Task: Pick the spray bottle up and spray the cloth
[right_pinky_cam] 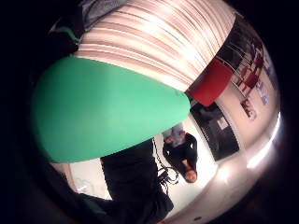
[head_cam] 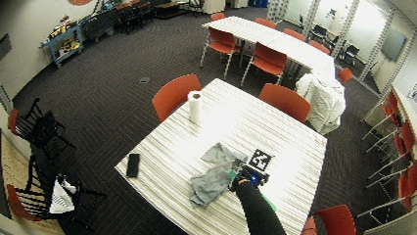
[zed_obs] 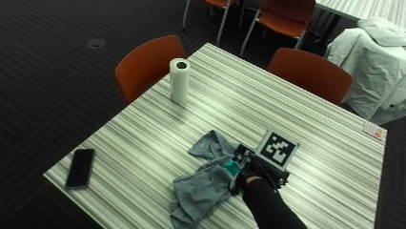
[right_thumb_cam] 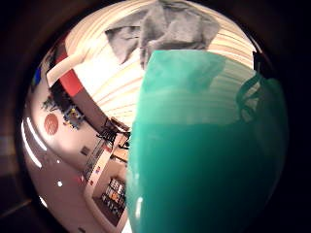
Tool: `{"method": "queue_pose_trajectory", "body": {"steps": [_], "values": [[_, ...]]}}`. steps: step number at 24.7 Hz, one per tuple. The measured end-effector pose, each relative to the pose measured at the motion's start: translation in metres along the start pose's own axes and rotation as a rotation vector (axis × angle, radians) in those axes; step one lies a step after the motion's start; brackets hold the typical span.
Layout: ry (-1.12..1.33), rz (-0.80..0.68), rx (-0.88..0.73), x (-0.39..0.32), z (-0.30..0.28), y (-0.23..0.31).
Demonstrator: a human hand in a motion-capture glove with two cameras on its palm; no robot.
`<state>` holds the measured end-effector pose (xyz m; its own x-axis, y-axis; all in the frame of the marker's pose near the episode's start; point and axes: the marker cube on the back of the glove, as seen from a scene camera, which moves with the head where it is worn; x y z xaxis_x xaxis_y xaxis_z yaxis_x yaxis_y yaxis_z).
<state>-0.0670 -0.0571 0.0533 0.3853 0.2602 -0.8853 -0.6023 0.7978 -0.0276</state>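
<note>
I grip a green translucent bottle (zed_obs: 231, 166) just over the table, beside the crumpled grey cloth (zed_obs: 202, 187) lying flat near my side.

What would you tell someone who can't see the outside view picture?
A right hand in a black glove holds a green spray bottle right beside a crumpled grey cloth on a striped table. A paper towel roll stands farther back, and a black phone lies near the table's edge.

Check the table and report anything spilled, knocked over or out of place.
Nothing stands out. The cloth lies crumpled on the table, the paper towel roll stands upright, the phone lies flat near an edge. No spill shows.
</note>
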Motion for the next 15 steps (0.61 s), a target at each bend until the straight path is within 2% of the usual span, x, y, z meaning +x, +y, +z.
{"method": "queue_pose_trajectory", "body": {"steps": [3,6,15], "values": [[-0.056,-0.101,0.007,0.002,-0.010,0.015],[-0.146,-0.216,0.093,0.004,-0.019,0.025],[-0.656,-0.572,0.267,0.026,-0.033,0.038]]}}
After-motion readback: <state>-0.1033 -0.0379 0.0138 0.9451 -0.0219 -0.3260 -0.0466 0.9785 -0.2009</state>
